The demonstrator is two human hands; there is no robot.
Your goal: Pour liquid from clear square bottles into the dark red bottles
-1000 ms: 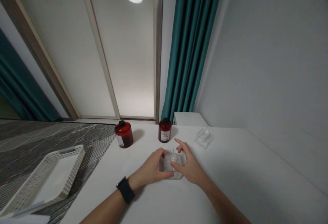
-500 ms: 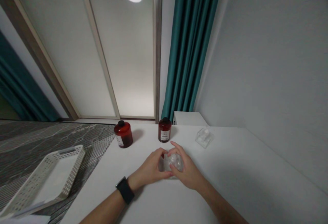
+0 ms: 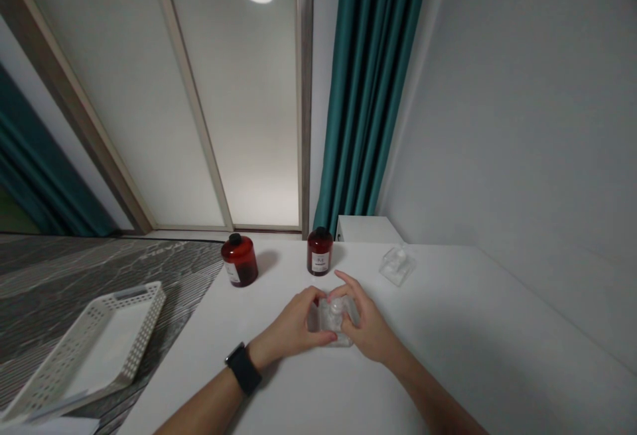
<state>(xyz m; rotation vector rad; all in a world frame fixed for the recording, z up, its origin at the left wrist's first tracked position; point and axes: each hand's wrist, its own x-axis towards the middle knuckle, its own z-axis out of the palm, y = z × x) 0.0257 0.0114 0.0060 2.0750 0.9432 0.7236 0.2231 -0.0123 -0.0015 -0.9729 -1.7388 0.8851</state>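
Note:
A clear, squarish container (image 3: 329,319) with a rounded clear part at its top stands on the white table (image 3: 318,392) between my hands. My left hand (image 3: 291,322), with a black watch at the wrist, grips its left side, fingers and thumb curved round it. My right hand (image 3: 365,325) is at its right side, with thumb and bent finger closed about the rounded part and another finger raised. The exact kind of container is hard to make out through the fingers.
Two dark red bottles, one on the left (image 3: 239,262) and one in the middle (image 3: 320,252), stand at the table's far side. A clear square piece (image 3: 397,264) lies at the back right. Left of the table is a white perforated basket (image 3: 142,325); a wall (image 3: 537,156) borders the right.
My right hand has shifted slightly to the right, its thumb moving away from my left thumb, and more of the clear container shows. The left hand stays put.

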